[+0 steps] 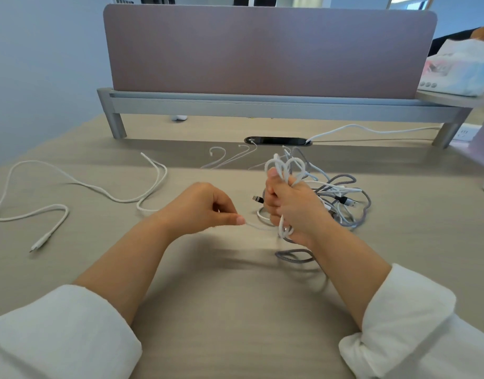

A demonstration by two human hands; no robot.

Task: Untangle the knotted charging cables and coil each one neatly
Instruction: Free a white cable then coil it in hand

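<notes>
Gripping the knotted cables (342, 191), the right hand (292, 206) is curling its fingers (270, 194) tightly round a bunch of white and grey braided loops, holding it over the desk (221, 283) a little right of the middle. White loops are sticking up out of the top of the fist, the rest of the tangle is spilling onto the desk to the right of the hand, and a grey braided loop (295, 255) is lying under the wrist toward the near edge. A black-tipped plug (258, 198) is poking out on the left of the fist. The left hand (202, 206) is pinching a thin white strand (258, 227) between thumb and forefinger, its other fingers curled in, and the strand is running rightward into the bottom of the bunch. Both forearms are reaching in from the near edge with white sleeves (57, 329) rolled back. Toward the left edge a separate white cable (79, 184) is lying loose in wide bends, one plug end pointing at the near-left corner. More white cable ends (221, 158) are resting near the far edge, beside a black cable port (276, 140) set into the desk, from which another white lead (372, 129) is running off to the right. A grey metal riser (262, 108) is standing along the far edge with a mauve divider panel (262, 50) rising behind it, and a tissue pack (459, 69) is sitting toward the far-right corner.
</notes>
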